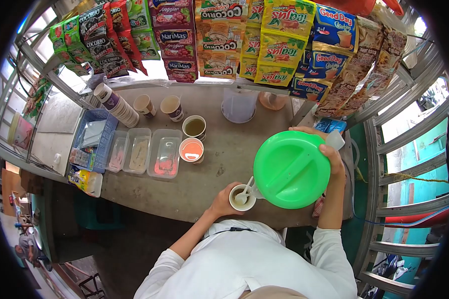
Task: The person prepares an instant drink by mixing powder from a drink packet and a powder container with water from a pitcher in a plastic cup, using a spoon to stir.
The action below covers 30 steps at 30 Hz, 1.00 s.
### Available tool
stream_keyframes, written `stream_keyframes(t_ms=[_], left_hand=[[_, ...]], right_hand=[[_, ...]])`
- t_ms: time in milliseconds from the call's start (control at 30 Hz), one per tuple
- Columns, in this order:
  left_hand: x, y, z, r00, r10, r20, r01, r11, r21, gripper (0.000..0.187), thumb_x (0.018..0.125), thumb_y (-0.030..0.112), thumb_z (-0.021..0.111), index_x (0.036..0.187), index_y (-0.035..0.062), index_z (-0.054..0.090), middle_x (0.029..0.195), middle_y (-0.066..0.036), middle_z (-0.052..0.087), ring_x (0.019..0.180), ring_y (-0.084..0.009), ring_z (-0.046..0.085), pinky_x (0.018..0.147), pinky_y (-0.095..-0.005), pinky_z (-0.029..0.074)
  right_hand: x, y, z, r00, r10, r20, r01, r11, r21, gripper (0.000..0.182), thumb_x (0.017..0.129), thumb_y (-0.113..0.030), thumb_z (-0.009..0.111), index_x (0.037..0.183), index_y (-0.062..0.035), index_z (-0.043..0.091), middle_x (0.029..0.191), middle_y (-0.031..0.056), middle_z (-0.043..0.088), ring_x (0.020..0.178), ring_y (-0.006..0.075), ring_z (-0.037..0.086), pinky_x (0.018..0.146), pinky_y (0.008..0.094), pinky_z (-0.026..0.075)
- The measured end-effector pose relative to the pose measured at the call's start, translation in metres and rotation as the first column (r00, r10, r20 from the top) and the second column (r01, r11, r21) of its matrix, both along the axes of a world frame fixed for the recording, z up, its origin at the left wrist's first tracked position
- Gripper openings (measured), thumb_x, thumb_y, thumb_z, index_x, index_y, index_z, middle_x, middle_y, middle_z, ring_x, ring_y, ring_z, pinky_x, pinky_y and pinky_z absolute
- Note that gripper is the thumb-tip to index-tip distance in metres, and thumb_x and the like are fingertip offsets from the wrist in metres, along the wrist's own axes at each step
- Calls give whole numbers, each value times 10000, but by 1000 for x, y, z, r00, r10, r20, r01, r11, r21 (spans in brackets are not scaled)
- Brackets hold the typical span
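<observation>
My left hand (pixel 224 201) is wrapped round a paper cup (pixel 243 205) near the counter's front edge. A white plastic spoon (pixel 246 188) stands in the cup, over a pale liquid. My right hand (pixel 333 155) holds a pitcher with a round green lid (pixel 292 169) by its handle side, and its spout is at the cup's right rim. The pitcher's body is mostly hidden under the lid. To the left stand a cup of orange-pink content (pixel 191 150) and a cup of dark greenish liquid (pixel 194 127).
Two more paper cups (pixel 171 108) and a cup stack (pixel 115 104) stand at the back left. Clear plastic boxes (pixel 165 154) and a blue basket (pixel 93 137) line the left side. Drink sachets (pixel 284 42) hang above. A clear container (pixel 238 105) is at the back.
</observation>
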<state>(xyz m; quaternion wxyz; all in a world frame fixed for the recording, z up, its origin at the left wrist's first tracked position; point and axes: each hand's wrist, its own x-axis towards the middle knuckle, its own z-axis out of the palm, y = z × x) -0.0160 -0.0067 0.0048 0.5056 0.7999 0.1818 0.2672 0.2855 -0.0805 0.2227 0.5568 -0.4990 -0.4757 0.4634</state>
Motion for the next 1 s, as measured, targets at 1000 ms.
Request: stream_keyframes(t_ms=[1000], left_hand=[[-5, -1, -2, 999, -41, 16, 41, 999, -6, 955, 502, 226, 894, 1311, 36, 423, 1143, -145, 632, 1042, -287, 639, 917, -369, 513]], right_hand=[[4, -4, -1, 998, 7, -66, -8, 1000, -3, 763, 773, -466, 530, 1310, 74, 488, 1212, 189, 606, 1108, 263, 595, 955, 354, 451]])
